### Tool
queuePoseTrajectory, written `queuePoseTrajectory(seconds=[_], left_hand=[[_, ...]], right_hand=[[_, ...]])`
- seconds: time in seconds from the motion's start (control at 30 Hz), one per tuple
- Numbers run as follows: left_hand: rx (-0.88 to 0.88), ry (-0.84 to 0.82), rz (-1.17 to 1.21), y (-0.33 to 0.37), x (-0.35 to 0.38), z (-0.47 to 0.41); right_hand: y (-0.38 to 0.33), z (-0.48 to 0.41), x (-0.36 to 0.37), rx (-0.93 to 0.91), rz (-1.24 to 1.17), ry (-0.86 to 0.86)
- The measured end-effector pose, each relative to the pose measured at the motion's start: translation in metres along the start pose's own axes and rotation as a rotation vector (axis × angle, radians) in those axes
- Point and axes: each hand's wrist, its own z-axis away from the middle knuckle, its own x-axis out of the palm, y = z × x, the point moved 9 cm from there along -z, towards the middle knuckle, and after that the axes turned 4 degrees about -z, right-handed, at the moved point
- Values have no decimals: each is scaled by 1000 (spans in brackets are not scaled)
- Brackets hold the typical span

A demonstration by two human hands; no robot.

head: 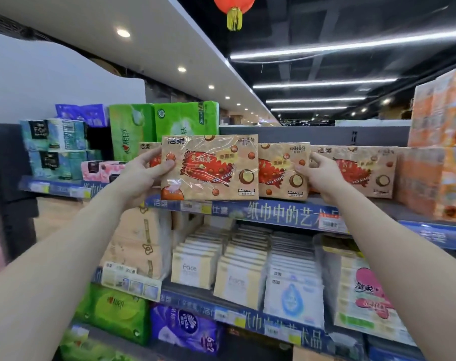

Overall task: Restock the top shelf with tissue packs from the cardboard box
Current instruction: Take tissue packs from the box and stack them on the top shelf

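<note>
The pack [211,168], brown with a red splash on its clear wrap, is held upright and face-out at the front of the top shelf [273,213]. Its lower edge sits level with the shelf's blue front strip, though I cannot tell whether it rests there. The left hand [146,173] grips its left edge, thumb pressed flat on the front and fingers [150,155] curled behind.

Just to the right, a second pack [281,173] of the same kind stands on the shelf, partly overlapped by the held one. The right hand [319,175] pinches its right edge, thumb on the front and the other fingers tucked between it and a third pack [359,170] beside it.

Another matching pack [147,147] peeks out behind the left hand. Tall green packs [169,121] stand farther left, and stacked orange packs [435,178] fill the shelf's right end. Below, the next shelf carries rows of pale packs [195,267] marked "Face". A red lantern [234,9] hangs overhead.
</note>
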Motion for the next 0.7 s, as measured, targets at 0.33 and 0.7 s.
queuePoseTrajectory(seconds=[0.33, 0.7], left_hand=[[24, -10, 2, 5, -22, -38], [76, -93, 56, 19, 17, -67]], right_hand=[[1, -26, 29, -43, 564, 128], [20, -47, 28, 110, 539, 265]])
